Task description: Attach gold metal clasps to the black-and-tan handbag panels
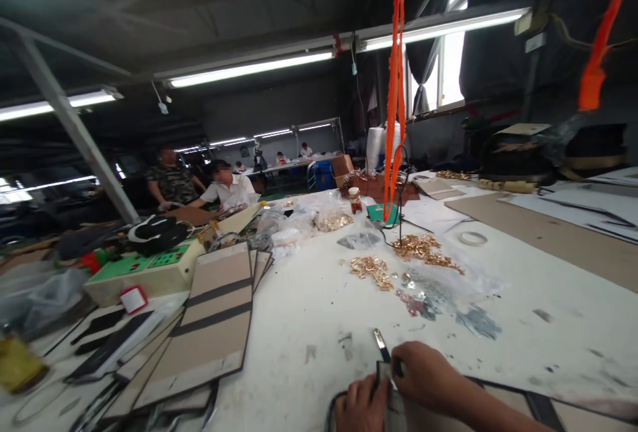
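My right hand (421, 372) is closed at the bottom of the view, its curled fingers at a slim black piece with a shiny metal end (381, 339). That end points away from me over the white tabletop. Just left of it, my left hand (361, 402) is closed over the dark edge of a workpiece (383, 371), fingers bent and pressed together. Most of the workpiece is hidden by both hands. Under my right forearm lies a beige panel with dark bands (508, 397); whether it joins the held workpiece I cannot tell.
Similar beige panels (219, 312) are stacked at left, beside a cream and green control box (149, 266). Ahead lie small gold metal parts (371, 271), a tape roll (472, 238) and plastic bags (299, 222). Orange strips (396, 86) hang overhead. People (229, 189) work farther back.
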A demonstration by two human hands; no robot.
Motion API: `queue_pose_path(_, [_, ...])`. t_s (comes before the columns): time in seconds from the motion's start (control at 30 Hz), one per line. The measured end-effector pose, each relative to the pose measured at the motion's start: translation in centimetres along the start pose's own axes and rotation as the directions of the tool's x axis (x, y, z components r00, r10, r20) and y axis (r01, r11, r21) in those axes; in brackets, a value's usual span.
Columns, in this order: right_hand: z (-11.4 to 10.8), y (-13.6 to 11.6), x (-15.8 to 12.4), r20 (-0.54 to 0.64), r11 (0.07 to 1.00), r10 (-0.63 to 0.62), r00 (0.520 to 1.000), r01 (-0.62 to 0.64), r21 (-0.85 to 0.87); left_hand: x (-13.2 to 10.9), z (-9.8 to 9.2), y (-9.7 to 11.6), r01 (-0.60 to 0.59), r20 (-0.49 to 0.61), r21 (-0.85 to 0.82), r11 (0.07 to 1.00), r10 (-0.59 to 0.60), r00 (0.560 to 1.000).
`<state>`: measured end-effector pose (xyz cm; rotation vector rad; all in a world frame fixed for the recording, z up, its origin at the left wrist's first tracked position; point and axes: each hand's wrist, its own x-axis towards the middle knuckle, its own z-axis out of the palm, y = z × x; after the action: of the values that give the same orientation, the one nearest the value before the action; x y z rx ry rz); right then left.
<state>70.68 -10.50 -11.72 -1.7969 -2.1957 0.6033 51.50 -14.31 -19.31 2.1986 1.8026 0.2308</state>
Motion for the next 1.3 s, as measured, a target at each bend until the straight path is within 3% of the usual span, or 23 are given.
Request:
queue_pose_path(0.23, [0.9, 0.4, -1.2, -0.038, 1.000, 0.015, 0.999, -0.015, -0.007, -1.0, -1.6, 0.6, -0.105, 0.035, 0.033, 0.994, 0.104, 0.994])
queue_pose_path(0.43, [0.8, 1.3, -1.8, -0.085, 0.995, -0.061, 0.995, 0.067, 0.076, -1.2, -4.9, 2.1, -0.131, 0.176, 0.013, 0.991, 0.126, 0.976])
queue_pose_path(0.63, [-1.3, 2.6, -3.4, -0.023, 0.993, -0.094, 0.995, 0.095, 0.064, -2.6, -6.8, 5.2, -0.144, 0.043, 0.100, 0.984, 0.140, 0.989])
queue_pose_path(0.93, [-1.6, 2.8, -4.2, -0.064, 0.999, -0.030, 0.998, 0.030, -0.012, -2.3, -6.6, 5.7, -0.181, 0.044, 0.156, 0.971, 0.176, 0.983])
queue_pose_path(1.3, [-1.4, 1.9, -4.2, -0.059, 0.997, 0.012, 0.998, -0.016, -0.076, -2.3, -4.8, 4.7, -0.212, -0.104, 0.104, 0.972, 0.223, 0.969])
